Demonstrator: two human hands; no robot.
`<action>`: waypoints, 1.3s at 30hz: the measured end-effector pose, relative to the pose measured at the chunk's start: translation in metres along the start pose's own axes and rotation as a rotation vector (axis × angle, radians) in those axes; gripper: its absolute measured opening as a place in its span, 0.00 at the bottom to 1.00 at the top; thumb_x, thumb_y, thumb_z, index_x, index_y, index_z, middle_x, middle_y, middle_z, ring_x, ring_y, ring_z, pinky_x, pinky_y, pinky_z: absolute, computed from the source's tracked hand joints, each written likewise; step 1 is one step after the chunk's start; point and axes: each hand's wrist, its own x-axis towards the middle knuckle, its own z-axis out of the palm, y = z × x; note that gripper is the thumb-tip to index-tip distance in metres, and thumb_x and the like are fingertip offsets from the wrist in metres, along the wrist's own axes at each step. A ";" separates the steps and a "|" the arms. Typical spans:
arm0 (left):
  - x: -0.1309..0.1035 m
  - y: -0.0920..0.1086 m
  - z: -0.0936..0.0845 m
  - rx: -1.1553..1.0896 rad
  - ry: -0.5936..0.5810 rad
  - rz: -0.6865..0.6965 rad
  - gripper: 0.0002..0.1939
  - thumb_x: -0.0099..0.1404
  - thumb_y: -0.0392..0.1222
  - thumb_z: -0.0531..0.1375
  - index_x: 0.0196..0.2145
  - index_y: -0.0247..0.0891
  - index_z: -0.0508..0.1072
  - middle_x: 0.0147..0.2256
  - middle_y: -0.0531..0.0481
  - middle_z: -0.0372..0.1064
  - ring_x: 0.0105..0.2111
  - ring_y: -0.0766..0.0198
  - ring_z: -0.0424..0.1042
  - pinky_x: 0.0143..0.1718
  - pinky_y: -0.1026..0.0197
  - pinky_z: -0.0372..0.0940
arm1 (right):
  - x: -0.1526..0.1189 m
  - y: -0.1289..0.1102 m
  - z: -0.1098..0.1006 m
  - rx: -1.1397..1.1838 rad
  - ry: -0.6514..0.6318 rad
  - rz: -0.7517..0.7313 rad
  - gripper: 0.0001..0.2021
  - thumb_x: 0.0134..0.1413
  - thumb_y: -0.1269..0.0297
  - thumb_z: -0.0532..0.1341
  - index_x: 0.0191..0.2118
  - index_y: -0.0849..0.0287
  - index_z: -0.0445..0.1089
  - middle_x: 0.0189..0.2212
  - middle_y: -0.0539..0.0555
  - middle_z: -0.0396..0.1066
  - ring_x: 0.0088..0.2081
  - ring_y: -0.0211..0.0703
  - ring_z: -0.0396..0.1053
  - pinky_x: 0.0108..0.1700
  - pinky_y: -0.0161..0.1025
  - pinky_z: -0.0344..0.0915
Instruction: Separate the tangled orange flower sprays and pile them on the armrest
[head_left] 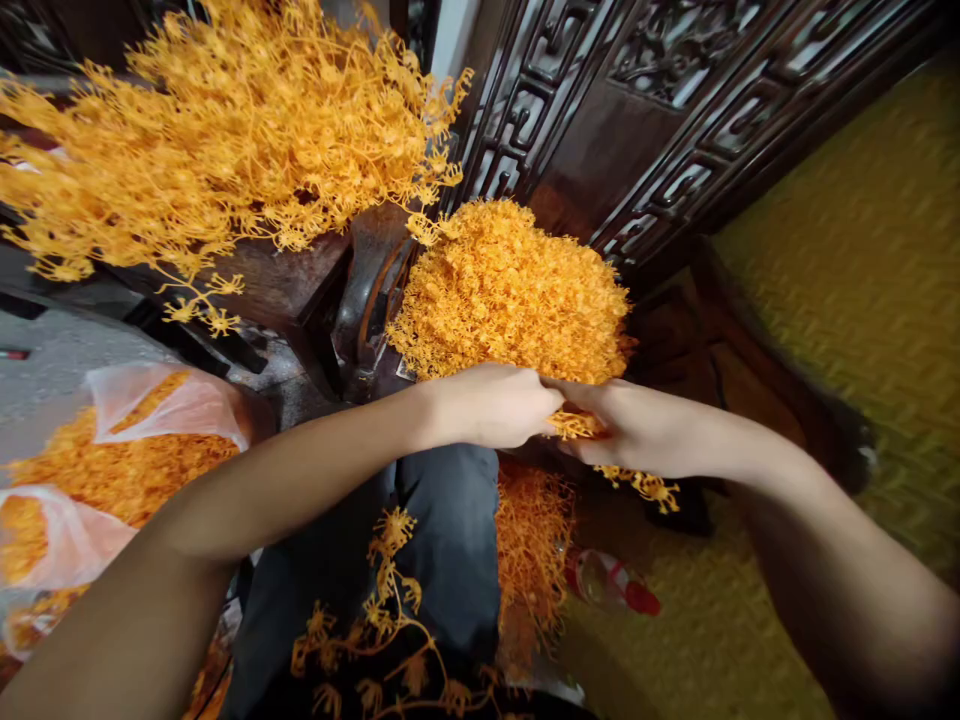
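Observation:
My left hand [506, 405] and my right hand [645, 428] meet in front of me, above my knee. Both are closed on a small bunch of orange plastic flower sprigs [577, 424], which shows between them; some tips stick out under the right hand. Just beyond my hands rises a dense heap of small orange plastic pieces [517, 290]. A branching orange sprig [409, 630] lies across my lap. My fingertips are mostly hidden.
A large pile of branched orange sprigs [247, 140] covers a dark wooden table [277, 275] at upper left. Plastic bags [169, 405] of orange pieces stand at lower left. Thin orange stems [532, 545] lie below my hands, near a red-capped bottle [611, 580]. Carved dark wood furniture [592, 140] stands behind.

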 end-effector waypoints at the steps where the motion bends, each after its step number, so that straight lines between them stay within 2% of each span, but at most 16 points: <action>1: -0.001 -0.001 -0.001 -0.075 -0.062 -0.012 0.18 0.74 0.47 0.52 0.43 0.34 0.77 0.35 0.40 0.76 0.31 0.60 0.73 0.32 0.59 0.60 | 0.000 0.000 0.003 -0.110 0.006 -0.016 0.30 0.53 0.57 0.67 0.62 0.61 0.69 0.25 0.51 0.75 0.23 0.42 0.68 0.26 0.36 0.65; 3: -0.002 -0.005 -0.002 -0.231 -0.139 -0.003 0.20 0.74 0.51 0.52 0.38 0.35 0.77 0.32 0.44 0.75 0.29 0.63 0.70 0.32 0.60 0.58 | 0.001 0.000 0.007 -0.307 -0.025 -0.069 0.38 0.59 0.59 0.63 0.71 0.66 0.54 0.29 0.56 0.76 0.27 0.46 0.71 0.31 0.39 0.67; 6: -0.002 -0.018 -0.001 -0.447 -0.071 -0.028 0.20 0.74 0.50 0.51 0.34 0.35 0.76 0.31 0.48 0.73 0.29 0.66 0.68 0.35 0.61 0.59 | 0.007 0.000 0.006 -0.474 0.191 -0.142 0.41 0.62 0.55 0.62 0.74 0.65 0.46 0.40 0.63 0.76 0.41 0.56 0.74 0.46 0.52 0.70; 8: -0.002 -0.027 0.001 -0.574 0.063 -0.122 0.19 0.74 0.47 0.51 0.34 0.35 0.76 0.30 0.49 0.73 0.30 0.66 0.68 0.36 0.61 0.60 | 0.011 0.000 0.000 -0.474 0.398 -0.163 0.42 0.62 0.51 0.62 0.74 0.60 0.46 0.50 0.67 0.72 0.51 0.64 0.70 0.53 0.61 0.67; 10: -0.002 -0.034 0.002 -0.677 0.232 -0.229 0.19 0.74 0.48 0.50 0.33 0.35 0.75 0.30 0.50 0.72 0.29 0.67 0.68 0.36 0.61 0.61 | 0.013 0.000 -0.007 -0.391 0.616 -0.145 0.42 0.60 0.47 0.63 0.73 0.56 0.49 0.58 0.68 0.64 0.58 0.68 0.65 0.56 0.63 0.65; 12: -0.002 -0.037 0.003 -0.727 0.391 -0.295 0.20 0.74 0.48 0.49 0.32 0.36 0.73 0.29 0.50 0.70 0.29 0.67 0.67 0.36 0.61 0.61 | 0.017 -0.002 -0.010 -0.280 0.803 -0.089 0.39 0.60 0.45 0.63 0.71 0.53 0.53 0.61 0.67 0.60 0.58 0.67 0.64 0.55 0.61 0.68; 14: -0.001 -0.037 0.003 -0.715 0.516 -0.315 0.19 0.75 0.47 0.49 0.31 0.36 0.72 0.28 0.51 0.70 0.29 0.67 0.67 0.36 0.61 0.61 | 0.025 -0.005 -0.007 -0.226 0.893 -0.024 0.36 0.61 0.45 0.62 0.70 0.53 0.56 0.58 0.66 0.61 0.55 0.64 0.66 0.53 0.59 0.69; 19: 0.004 -0.036 0.002 -0.660 0.700 -0.347 0.18 0.74 0.45 0.50 0.30 0.36 0.71 0.26 0.52 0.68 0.28 0.67 0.65 0.35 0.62 0.60 | 0.061 -0.018 0.009 -0.183 0.925 -0.036 0.31 0.65 0.46 0.57 0.66 0.60 0.61 0.53 0.66 0.68 0.53 0.60 0.69 0.52 0.56 0.68; 22: 0.008 -0.038 0.002 -0.679 0.742 -0.364 0.18 0.73 0.44 0.50 0.28 0.37 0.70 0.24 0.53 0.66 0.26 0.67 0.65 0.34 0.62 0.59 | 0.085 -0.013 0.005 -0.074 1.052 0.038 0.20 0.69 0.52 0.52 0.50 0.59 0.74 0.39 0.60 0.74 0.40 0.50 0.72 0.44 0.48 0.68; 24: 0.010 -0.039 0.002 -0.722 0.717 -0.362 0.18 0.72 0.45 0.51 0.25 0.37 0.69 0.23 0.53 0.66 0.26 0.67 0.65 0.33 0.62 0.58 | 0.103 0.000 -0.004 0.032 1.092 0.140 0.20 0.69 0.53 0.53 0.38 0.60 0.76 0.28 0.55 0.72 0.29 0.44 0.67 0.35 0.43 0.64; 26: 0.012 -0.039 0.002 -0.773 0.696 -0.408 0.18 0.71 0.44 0.52 0.24 0.37 0.69 0.22 0.53 0.66 0.25 0.67 0.65 0.31 0.63 0.57 | 0.125 0.018 -0.012 0.150 1.064 0.231 0.20 0.66 0.52 0.56 0.32 0.61 0.76 0.20 0.51 0.65 0.23 0.40 0.60 0.30 0.41 0.57; 28: 0.013 -0.039 0.002 -0.822 0.702 -0.493 0.18 0.70 0.43 0.53 0.23 0.37 0.69 0.20 0.54 0.64 0.23 0.68 0.63 0.29 0.63 0.55 | 0.148 0.039 -0.017 0.236 1.040 0.280 0.19 0.64 0.51 0.58 0.30 0.61 0.74 0.18 0.49 0.60 0.21 0.38 0.56 0.28 0.39 0.54; 31: 0.010 -0.041 0.002 -0.863 0.711 -0.578 0.17 0.69 0.43 0.54 0.22 0.37 0.68 0.18 0.55 0.62 0.20 0.68 0.60 0.26 0.63 0.53 | 0.174 0.073 -0.023 0.363 1.128 0.367 0.18 0.62 0.51 0.61 0.27 0.61 0.71 0.18 0.48 0.59 0.22 0.37 0.55 0.26 0.38 0.51; 33: 0.004 -0.044 0.001 -0.861 0.712 -0.584 0.18 0.69 0.43 0.54 0.22 0.37 0.68 0.18 0.55 0.62 0.20 0.69 0.60 0.26 0.63 0.53 | 0.177 0.094 -0.027 0.614 1.175 0.420 0.18 0.61 0.50 0.61 0.27 0.59 0.68 0.17 0.47 0.57 0.20 0.35 0.52 0.23 0.36 0.48; 36: -0.006 -0.053 -0.001 -0.788 0.726 -0.575 0.18 0.69 0.43 0.54 0.22 0.36 0.69 0.19 0.54 0.63 0.22 0.68 0.62 0.29 0.63 0.55 | 0.164 0.113 -0.031 1.002 1.047 0.375 0.15 0.61 0.51 0.60 0.32 0.58 0.68 0.19 0.45 0.56 0.18 0.33 0.49 0.19 0.33 0.46; 39: -0.009 -0.064 -0.002 -0.709 0.745 -0.577 0.18 0.70 0.42 0.54 0.22 0.36 0.69 0.20 0.54 0.64 0.23 0.68 0.63 0.31 0.63 0.56 | 0.149 0.114 -0.028 1.192 0.838 0.237 0.12 0.55 0.55 0.65 0.39 0.56 0.72 0.25 0.49 0.65 0.22 0.34 0.60 0.21 0.32 0.57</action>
